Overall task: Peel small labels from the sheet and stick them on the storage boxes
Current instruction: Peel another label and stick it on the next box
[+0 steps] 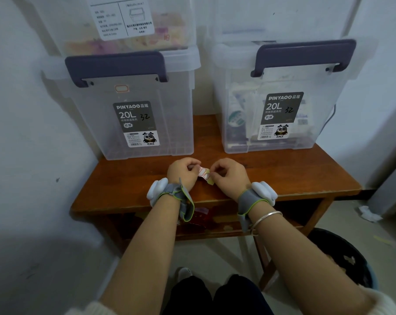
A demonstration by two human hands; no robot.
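Note:
A small label sheet [205, 175] with red-bordered white labels hangs between my two hands, just above the wooden table [128, 192]. My left hand [183, 171] pinches its left end. My right hand [229, 176] pinches its right edge, where a yellowish corner curls down. Behind them stand two clear storage boxes with purple handles. The left box [133, 114] has one small red-bordered label [121, 88] stuck just below its handle. The right box [281, 105] shows no small label.
A third clear box [128, 21] is stacked on the left one. White walls close in on the left and behind. A dark bin [349, 258] stands on the floor at the right, with crumpled paper [370, 213] beyond it. Items lie on the shelf under the table.

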